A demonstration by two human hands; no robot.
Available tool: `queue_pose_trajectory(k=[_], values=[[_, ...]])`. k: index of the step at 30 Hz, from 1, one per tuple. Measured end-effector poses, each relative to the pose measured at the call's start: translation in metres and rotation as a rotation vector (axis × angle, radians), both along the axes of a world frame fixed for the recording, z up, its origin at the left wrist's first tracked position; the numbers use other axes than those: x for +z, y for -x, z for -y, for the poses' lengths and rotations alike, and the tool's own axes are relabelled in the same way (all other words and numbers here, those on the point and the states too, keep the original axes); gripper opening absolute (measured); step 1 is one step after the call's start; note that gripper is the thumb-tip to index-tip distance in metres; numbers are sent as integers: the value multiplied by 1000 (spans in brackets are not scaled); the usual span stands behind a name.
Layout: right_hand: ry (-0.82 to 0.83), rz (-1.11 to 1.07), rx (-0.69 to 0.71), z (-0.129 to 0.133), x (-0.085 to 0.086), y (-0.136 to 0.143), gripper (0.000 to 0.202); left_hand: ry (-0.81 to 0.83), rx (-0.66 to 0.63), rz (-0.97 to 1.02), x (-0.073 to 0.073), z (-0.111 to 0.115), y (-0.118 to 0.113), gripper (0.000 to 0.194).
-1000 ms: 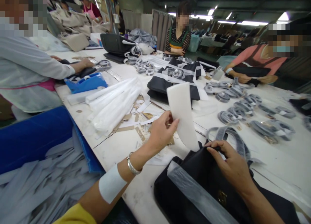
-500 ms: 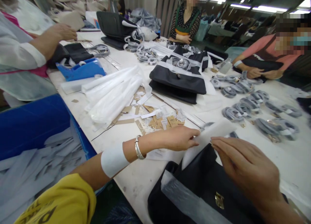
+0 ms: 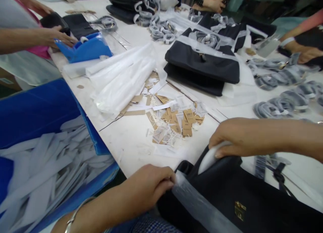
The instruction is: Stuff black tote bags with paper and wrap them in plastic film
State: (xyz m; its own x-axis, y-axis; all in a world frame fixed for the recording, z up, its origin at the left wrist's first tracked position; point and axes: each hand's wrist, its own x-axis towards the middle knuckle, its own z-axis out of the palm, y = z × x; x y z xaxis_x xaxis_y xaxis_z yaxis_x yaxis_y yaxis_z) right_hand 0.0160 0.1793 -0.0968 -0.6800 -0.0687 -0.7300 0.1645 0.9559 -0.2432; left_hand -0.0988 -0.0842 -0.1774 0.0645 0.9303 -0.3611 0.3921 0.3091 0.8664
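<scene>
A black handbag (image 3: 254,189) with a gold clasp (image 3: 240,210) lies at the table's front edge, its opening facing away from me. A band of translucent wrapping (image 3: 202,202) runs across its front. My left hand (image 3: 157,184) pinches the bag's left edge, at the end of that wrapping. With fingers curled over the bag's mouth, my right hand (image 3: 227,138) grips a white foam sheet (image 3: 208,160), which is partly inside the bag. The rest of the sheet is hidden by the bag.
Brown paper tags (image 3: 187,120) lie beyond the bag, near a stack of white sheets (image 3: 121,78). Another black handbag (image 3: 202,63) and wrapped straps (image 3: 274,108) are farther back. A blue bin (image 3: 32,105) holds white strips at left. Co-workers' hands (image 3: 59,36) are at the table's far sides.
My left hand has left the white sheet and come back to the bag's left edge. My right hand now holds the sheet, which has gone deeper into the bag. The view has tilted down.
</scene>
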Motion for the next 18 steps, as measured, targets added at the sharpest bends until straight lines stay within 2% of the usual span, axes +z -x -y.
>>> queue_pose_trajectory(k=[3, 7, 12, 15, 18], values=[[104, 141, 30, 13, 0, 21, 16, 44, 31, 13, -1, 21, -6, 21], [186, 274, 31, 31, 2, 29, 14, 73, 147, 176, -7, 25, -12, 16], [279, 251, -54, 46, 1, 9, 15, 161, 284, 466, -14, 25, -20, 17], [366, 269, -126, 55, -11, -6, 25, 190, 344, 570, -17, 26, -24, 14], [437, 162, -208, 67, -27, -19, 32, 198, 398, 627, -21, 28, -27, 10]])
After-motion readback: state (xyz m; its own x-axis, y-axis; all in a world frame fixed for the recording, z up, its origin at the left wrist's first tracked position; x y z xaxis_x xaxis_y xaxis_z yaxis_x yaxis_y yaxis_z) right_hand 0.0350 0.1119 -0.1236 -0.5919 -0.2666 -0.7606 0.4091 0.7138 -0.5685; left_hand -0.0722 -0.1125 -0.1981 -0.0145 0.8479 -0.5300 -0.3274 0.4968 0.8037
